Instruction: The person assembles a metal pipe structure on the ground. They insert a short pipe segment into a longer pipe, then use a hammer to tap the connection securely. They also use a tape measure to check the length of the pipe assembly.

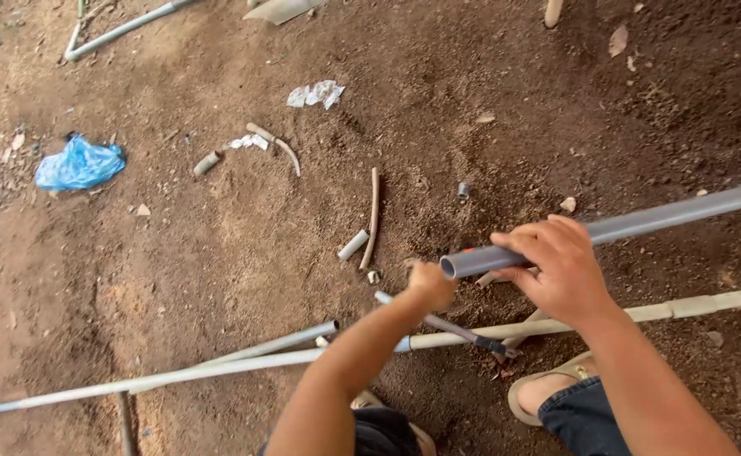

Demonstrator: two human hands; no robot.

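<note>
Right hand (pixel 560 270) wraps the grey PVC pipe (pixel 640 224) near its open end; left hand (pixel 429 285) fists a slim tool (pixel 455 325). Long pipes (pixel 219 363), pipe offcuts (pixel 354 245) and a blue plastic bag (pixel 79 165) litter the soil.

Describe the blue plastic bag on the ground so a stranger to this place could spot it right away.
Start on the bare brown dirt ground and look to its far left side, well away from both hands and the grey pipe. There lies the blue plastic bag, crumpled in a heap. It is the only bright blue thing among pale pipe offcuts and white scraps.
</note>
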